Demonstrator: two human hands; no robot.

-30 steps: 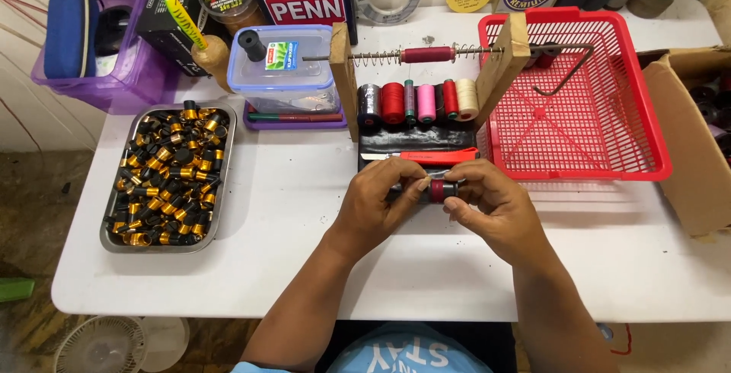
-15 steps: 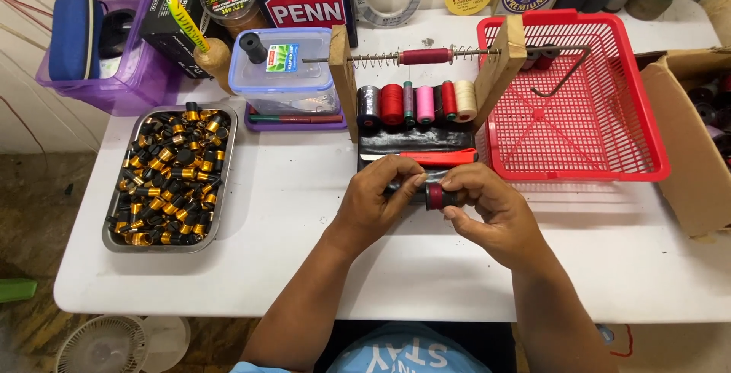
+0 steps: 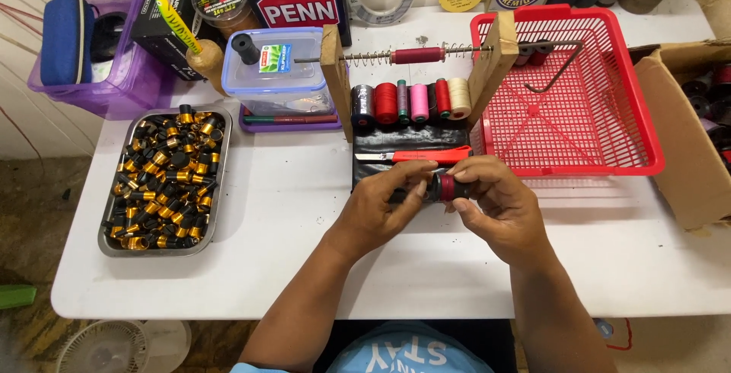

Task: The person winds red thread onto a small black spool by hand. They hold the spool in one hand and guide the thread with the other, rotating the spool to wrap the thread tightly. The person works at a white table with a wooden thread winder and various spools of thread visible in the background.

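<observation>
Two hands meet above the middle of the white worktop (image 3: 289, 213), nearer its front edge than its back. The left hand (image 3: 381, 209) and the right hand (image 3: 495, 209) are both closed around one small black spool with a red band (image 3: 443, 187), each pinching an end between thumb and fingertips. The spool is held clear of the surface, just in front of the black mat (image 3: 396, 145).

Risk 1: loss of grip. The spool is small and round. If either pinch relaxes, it would likely drop, roll toward the front edge and fall to the floor.

Risk 2: cut hazard. A red-handled knife (image 3: 415, 156) lies on the mat just beyond the fingers. Whether its blade is exposed cannot be told. A forward slip of either hand could meet it.

Risk 3: snagging. Behind the mat, along the back half of the worktop, thread spools (image 3: 411, 100) stand in a wooden rack (image 3: 335, 76) beneath a spring-loaded rod (image 3: 417, 55). A loose thread end could catch there.

Risk 4: mixing of parts. At the left edge, a metal tray (image 3: 217, 183) holds many black and gold pieces. At the right edge stands a red basket (image 3: 647, 152). A dropped spool landing in either would be slow to find.
</observation>
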